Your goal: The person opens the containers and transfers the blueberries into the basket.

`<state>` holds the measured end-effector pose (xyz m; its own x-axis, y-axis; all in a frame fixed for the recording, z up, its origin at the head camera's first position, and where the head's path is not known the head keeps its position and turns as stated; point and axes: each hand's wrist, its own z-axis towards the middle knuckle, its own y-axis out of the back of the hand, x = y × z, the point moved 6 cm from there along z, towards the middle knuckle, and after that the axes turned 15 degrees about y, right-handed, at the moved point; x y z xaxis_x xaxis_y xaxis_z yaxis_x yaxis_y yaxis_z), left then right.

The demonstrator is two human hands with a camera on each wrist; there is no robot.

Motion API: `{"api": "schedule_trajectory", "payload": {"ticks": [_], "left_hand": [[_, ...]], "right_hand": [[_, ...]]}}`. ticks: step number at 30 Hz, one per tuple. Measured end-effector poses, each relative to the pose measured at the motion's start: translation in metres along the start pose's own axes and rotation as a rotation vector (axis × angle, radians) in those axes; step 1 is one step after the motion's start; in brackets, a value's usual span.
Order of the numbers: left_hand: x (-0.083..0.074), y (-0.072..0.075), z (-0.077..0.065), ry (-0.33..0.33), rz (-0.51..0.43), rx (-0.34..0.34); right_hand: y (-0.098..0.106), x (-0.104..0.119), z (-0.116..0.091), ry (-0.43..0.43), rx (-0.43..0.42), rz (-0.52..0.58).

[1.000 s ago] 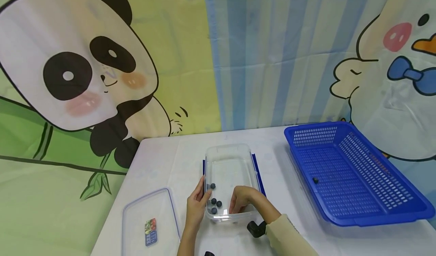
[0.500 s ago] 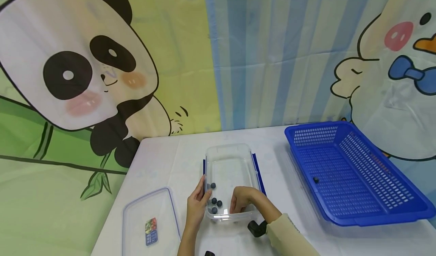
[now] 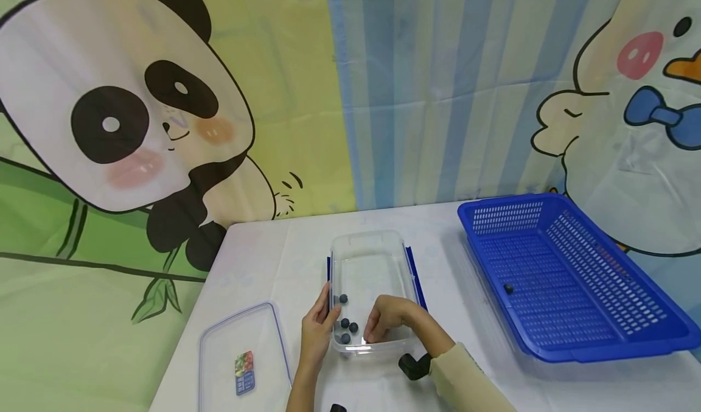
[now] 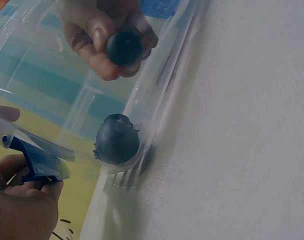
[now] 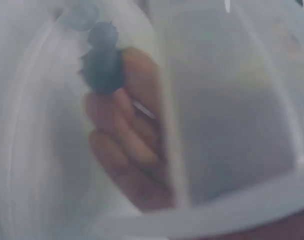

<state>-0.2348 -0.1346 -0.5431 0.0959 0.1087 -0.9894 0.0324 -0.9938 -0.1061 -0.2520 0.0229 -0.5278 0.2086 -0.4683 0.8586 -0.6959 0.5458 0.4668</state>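
Observation:
A clear plastic food container [image 3: 368, 247] with blue side clips stands on the table. My left hand [image 3: 316, 333] grips its left wall, thumb over the rim; a blue clip [image 4: 39, 157] shows by the fingers in the left wrist view. Reaching inside the near end, my right hand [image 3: 387, 318] pinches a blueberry [image 4: 124, 48] between thumb and fingers. Several other blueberries [image 3: 345, 323] lie along the container's left side, just left of the right fingertips. Through the cloudy plastic, the right wrist view shows the held berry overlapping others.
The container's clear lid [image 3: 219, 345], edged in blue with a printed label, lies flat at the left. To the right is a large blue slotted basket [image 3: 558, 302] with one dark berry [image 3: 509, 288] in it. A printed curtain [image 3: 416, 95] hangs behind the table.
My right hand has risen slightly and moved a little left inside the container, its fingertips now nearer the berries. The left hand keeps its grip in place.

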Motion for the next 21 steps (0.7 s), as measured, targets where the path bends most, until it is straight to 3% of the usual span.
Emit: {"api": "schedule_trajectory", "payload": {"ticks": [6,11,16,19,21], "left_hand": [[-0.001,0.000,0.001,0.007,0.000,-0.001],[0.001,-0.002,0.003,0.012,0.009,-0.006],[0.003,-0.003,0.003,0.010,0.007,-0.013],[0.003,-0.001,0.002,0.007,0.012,-0.025],[0.003,0.001,0.002,0.010,0.012,-0.032]], "right_hand": [[0.010,0.015,0.001,0.209,-0.059,0.185],[0.034,0.030,-0.018,0.320,-0.134,0.347],[0.077,0.028,-0.068,0.379,-0.272,0.435],[0.106,0.018,-0.110,0.386,-0.397,0.400],[0.123,0.007,-0.139,0.337,-0.497,0.325]]}}
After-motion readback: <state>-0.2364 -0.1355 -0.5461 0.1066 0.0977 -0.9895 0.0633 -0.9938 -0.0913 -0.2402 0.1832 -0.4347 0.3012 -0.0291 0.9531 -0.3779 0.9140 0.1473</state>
